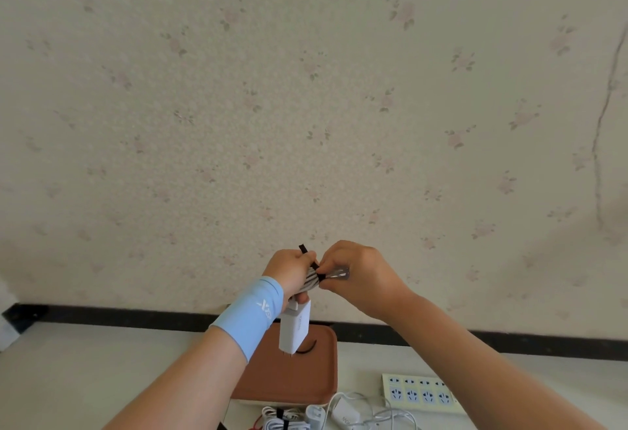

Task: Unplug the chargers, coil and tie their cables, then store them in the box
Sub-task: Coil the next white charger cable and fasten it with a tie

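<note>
Some already-tied cables (282,421) lie nearest, with a loose charger (345,414) and a power strip (419,392) to their right. Just behind sits the brown-topped box (289,375). Above it the left hand (289,275) grips the coiled cable (312,280), white charger block (295,329) dangling below, while the right hand (353,270) pinches the black tie (306,253) round it. Flowery wallpaper (306,106) behind.

Head camera faces the wall (306,106), left hand (289,271) and right hand (360,276) close.
</note>
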